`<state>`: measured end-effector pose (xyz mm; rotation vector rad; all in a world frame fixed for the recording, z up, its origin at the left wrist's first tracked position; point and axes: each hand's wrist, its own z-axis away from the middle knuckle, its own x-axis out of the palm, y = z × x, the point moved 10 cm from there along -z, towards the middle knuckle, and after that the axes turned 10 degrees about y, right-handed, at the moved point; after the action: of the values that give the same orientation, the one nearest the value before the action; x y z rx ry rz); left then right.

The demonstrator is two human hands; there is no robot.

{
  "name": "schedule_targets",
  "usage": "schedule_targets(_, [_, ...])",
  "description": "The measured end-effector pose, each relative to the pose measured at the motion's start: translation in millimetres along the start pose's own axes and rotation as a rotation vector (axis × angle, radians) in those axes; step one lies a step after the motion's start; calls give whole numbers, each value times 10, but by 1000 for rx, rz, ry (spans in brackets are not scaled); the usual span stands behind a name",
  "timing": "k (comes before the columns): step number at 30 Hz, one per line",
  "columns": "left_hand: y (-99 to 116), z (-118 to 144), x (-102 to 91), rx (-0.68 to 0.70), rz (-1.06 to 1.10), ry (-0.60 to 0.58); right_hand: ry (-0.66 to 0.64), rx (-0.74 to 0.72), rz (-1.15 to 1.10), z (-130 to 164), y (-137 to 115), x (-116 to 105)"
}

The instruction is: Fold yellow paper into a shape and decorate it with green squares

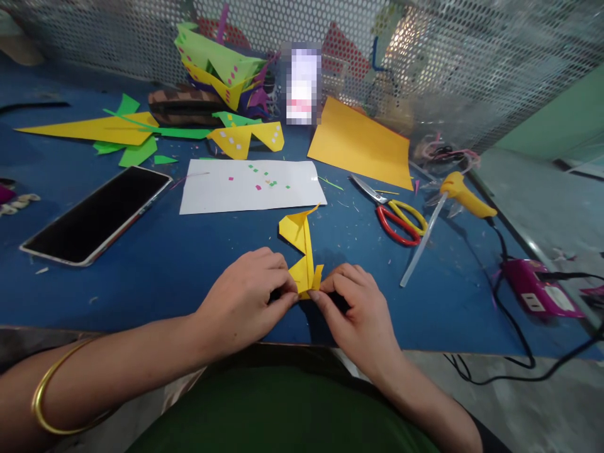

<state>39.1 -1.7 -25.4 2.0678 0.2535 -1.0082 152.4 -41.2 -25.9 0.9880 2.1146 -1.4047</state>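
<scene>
A folded yellow paper piece (307, 248) stands out from the near edge of the blue table, with a pointed flap at its far end and a narrow strip sticking up near my right hand. My left hand (252, 283) pinches its near left corner between thumb and fingers. On the opposite side, my right hand (356, 302) grips the near right corner, close to the upright strip. Just beyond the piece lies a white paper sheet (212, 189) scattered with tiny green and pink bits. The fingertips partly cover the near fold.
Scissors (401, 220) and a yellow glue gun (465, 192) with a glue stick (425, 239) lie to the right, near a magenta power box (540, 286) and cables. A phone (99, 214) rests left. Yellow card (363, 148) and cut paper shapes (245, 138) sit farther back by the perforated panel (141, 38).
</scene>
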Motion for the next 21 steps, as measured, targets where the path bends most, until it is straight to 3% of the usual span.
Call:
schedule_targets(9, [-22, -7, -8, -40, -1, 4, -27, 26, 179, -2, 26, 92])
schedule_targets(15, [23, -9, -30, 18, -95, 21, 23, 2, 199, -13, 2, 68])
schedule_targets(17, [78, 16, -29, 87, -136, 25, 18, -18, 209, -21, -15, 84])
schedule_targets(21, [331, 150, 40, 382, -269, 5, -8, -14, 220, -33, 5, 119])
